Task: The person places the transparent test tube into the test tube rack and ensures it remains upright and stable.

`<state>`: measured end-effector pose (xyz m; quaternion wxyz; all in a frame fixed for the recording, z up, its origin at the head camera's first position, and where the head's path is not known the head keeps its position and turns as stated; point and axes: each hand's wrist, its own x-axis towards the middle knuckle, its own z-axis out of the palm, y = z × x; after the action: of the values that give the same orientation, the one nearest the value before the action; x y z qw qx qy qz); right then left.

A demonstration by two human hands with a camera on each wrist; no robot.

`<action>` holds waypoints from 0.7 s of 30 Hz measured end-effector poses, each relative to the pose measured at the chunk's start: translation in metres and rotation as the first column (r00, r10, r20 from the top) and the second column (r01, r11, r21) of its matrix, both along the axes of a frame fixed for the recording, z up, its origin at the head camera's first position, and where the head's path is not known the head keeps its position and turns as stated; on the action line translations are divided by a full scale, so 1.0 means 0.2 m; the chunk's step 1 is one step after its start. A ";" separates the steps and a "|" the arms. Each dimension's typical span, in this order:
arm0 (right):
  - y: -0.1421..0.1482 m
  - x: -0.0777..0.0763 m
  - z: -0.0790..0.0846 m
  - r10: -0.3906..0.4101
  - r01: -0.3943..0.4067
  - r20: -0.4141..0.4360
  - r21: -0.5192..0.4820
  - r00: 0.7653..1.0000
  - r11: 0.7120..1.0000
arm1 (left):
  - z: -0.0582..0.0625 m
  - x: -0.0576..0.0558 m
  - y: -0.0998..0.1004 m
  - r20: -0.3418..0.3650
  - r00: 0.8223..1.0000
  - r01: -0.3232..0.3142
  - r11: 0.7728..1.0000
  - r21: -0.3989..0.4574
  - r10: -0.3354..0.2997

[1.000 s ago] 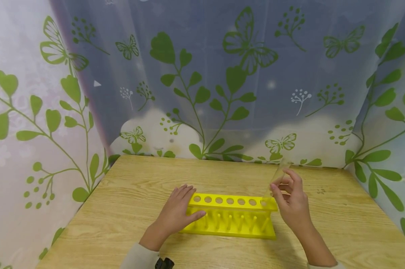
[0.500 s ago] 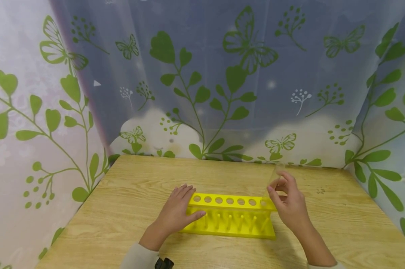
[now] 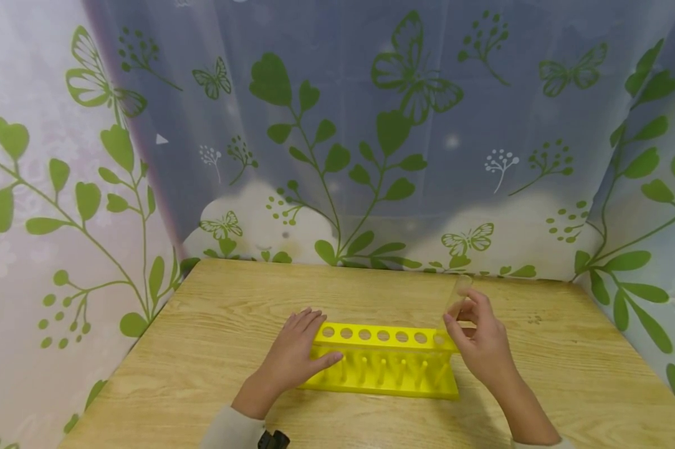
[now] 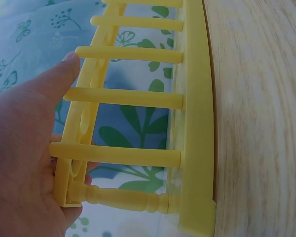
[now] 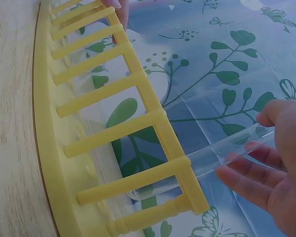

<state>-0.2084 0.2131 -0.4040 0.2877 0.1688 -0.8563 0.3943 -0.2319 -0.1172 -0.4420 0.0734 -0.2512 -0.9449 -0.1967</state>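
Note:
A yellow test tube rack (image 3: 374, 342) stands on the table, with a row of round holes along its top bar and upright pegs below. At its left end my left hand (image 3: 291, 354) grips the top bar, thumb in front and fingers behind, as the left wrist view shows. My right hand (image 3: 485, 340) pinches a clear glass test tube (image 3: 459, 297) at the rack's right end. In the right wrist view, the test tube (image 5: 212, 155) passes through the end hole of the top bar, and its rounded bottom (image 5: 134, 194) hangs close over the rack's base.
The wood-grain table (image 3: 242, 287) reaches back to a curtain (image 3: 337, 174) printed with leaves and butterflies, which also surrounds it at both sides. A black strap device (image 3: 273, 439) sits at the left wrist, by a light sleeve (image 3: 233, 430).
My right hand has moved slightly left and down with the test tube, whose top now stands lower. My left hand and the rack have stayed in place.

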 end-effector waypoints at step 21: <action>-0.01 0.00 -0.01 0.042 -0.042 0.028 -0.013 0.999 0.999 | 0.01 0.01 0.00 -0.005 1.000 0.000 1.000 0.007 0.000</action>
<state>-0.2084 0.2111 -0.4064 0.2685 0.1794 -0.8539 0.4081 -0.2293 -0.1169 -0.4396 0.0768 -0.2513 -0.9440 -0.1994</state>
